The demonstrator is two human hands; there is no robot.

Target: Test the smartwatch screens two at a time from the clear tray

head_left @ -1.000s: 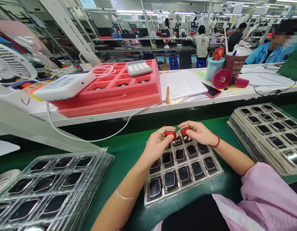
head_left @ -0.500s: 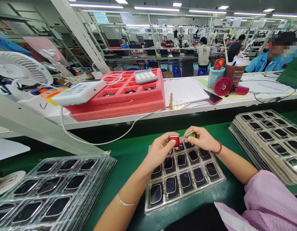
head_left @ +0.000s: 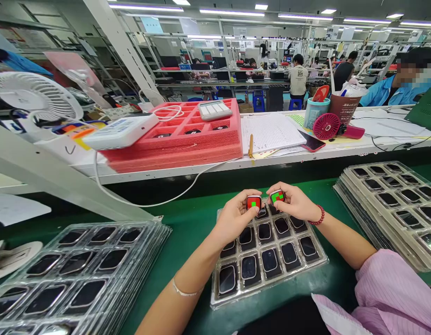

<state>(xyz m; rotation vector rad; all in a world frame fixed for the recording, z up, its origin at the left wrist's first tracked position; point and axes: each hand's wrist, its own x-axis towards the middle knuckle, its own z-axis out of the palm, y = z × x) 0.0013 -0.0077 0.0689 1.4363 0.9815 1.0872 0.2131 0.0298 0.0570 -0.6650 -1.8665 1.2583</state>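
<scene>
My left hand (head_left: 236, 214) is closed on a smartwatch without a strap (head_left: 253, 203), its lit screen red with a green block, and the thumb rests at the screen's lower edge. In my right hand (head_left: 295, 201) is a second smartwatch (head_left: 277, 197), tilted, with red and green patches on its screen; the thumb touches its lower part. Both are held just above the far edge of a clear plastic tray (head_left: 271, 287). Dark-screened watches (head_left: 270, 260) sit in that tray's compartments, and my hands partly cover the far row.
Stacked trays of watches stand at the left (head_left: 79, 260) and at the right (head_left: 389, 204) on the green mat (head_left: 180, 265). Beyond is a white shelf (head_left: 208, 166) with red foam trays (head_left: 180, 156), a white fan (head_left: 37, 95), papers, a phone and cups. A co-worker in blue (head_left: 386, 90) sits far right.
A green block has appeared on the left watch's red screen, and the left thumb has slid lower. On the right watch the red and green pattern has changed. Both hands stay nearly in place.
</scene>
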